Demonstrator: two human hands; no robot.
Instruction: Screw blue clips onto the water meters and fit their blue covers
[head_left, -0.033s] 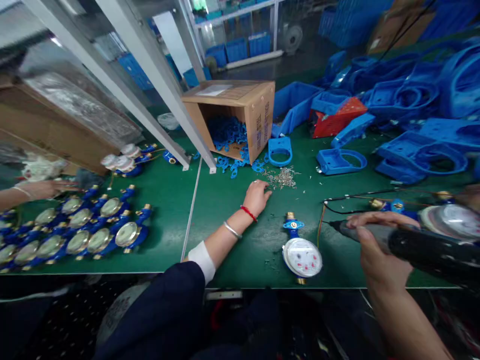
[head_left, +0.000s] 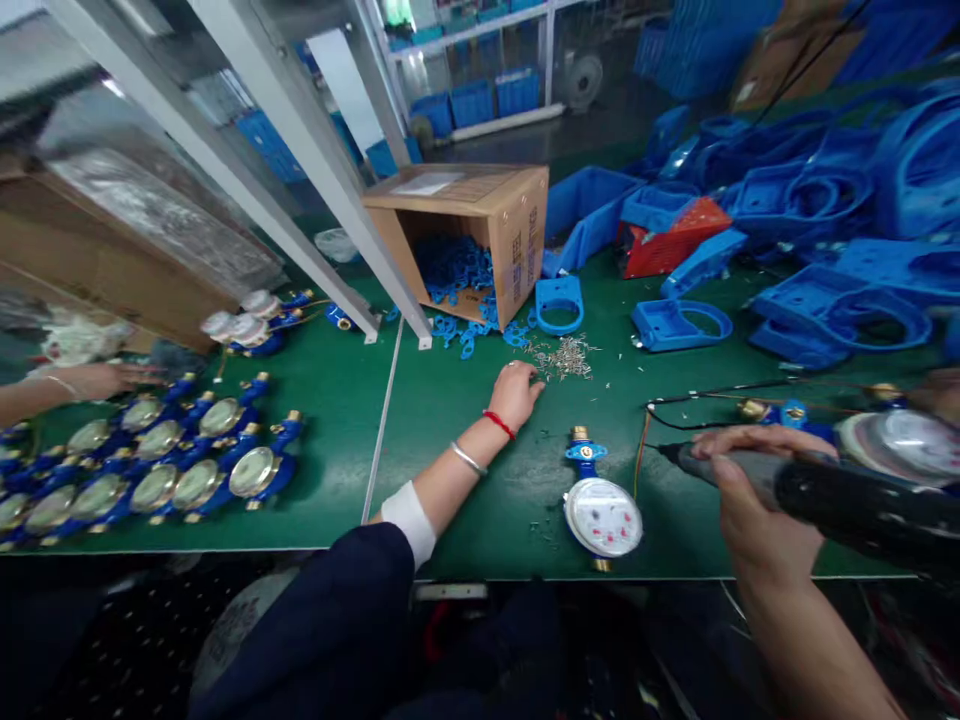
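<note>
My left hand rests on the green table with its fingers curled together at the left edge of a pile of small screws. Its fingertips are partly hidden, and what they pinch, if anything, cannot be made out. In my right hand lies a black and grey electric screwdriver, its thin bit pointing left above the table. Between the hands a water meter lies face up, with a white round dial and a blue body. On its pipe sits a small blue clip, near the brass end.
An open cardboard box on its side spills blue clips. Blue plastic brackets pile up at the right, near a red box. Rows of water meters stand left, by another person's hand. Metal posts rise from the table.
</note>
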